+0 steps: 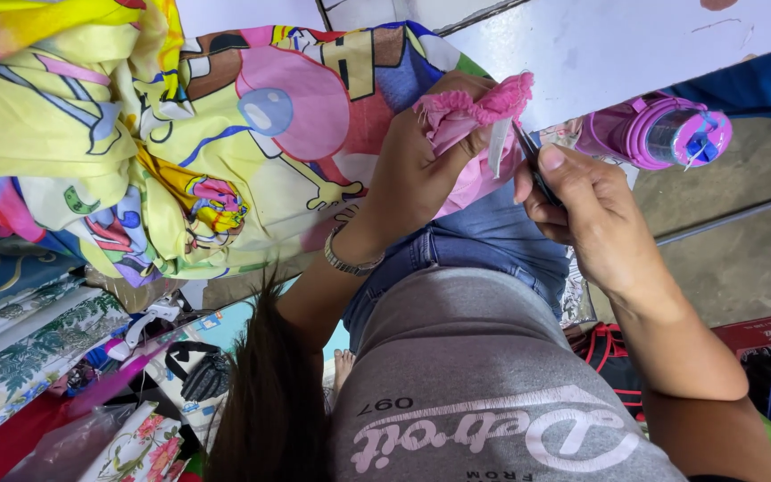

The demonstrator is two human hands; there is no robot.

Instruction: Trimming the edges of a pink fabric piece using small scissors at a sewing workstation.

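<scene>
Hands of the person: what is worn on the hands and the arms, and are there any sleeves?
No sleeves show: both forearms are bare. The left hand has a thin silver-coloured metal band at its wrist. The right hand wears nothing visible.

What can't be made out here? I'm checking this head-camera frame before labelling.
- Small dark tool in the right hand: mostly hidden by fingers; kind unclear.
- Pink frayed fabric piece: lower part covered by the left hand.
- Pink plastic bottle: base hidden behind the right hand.
</scene>
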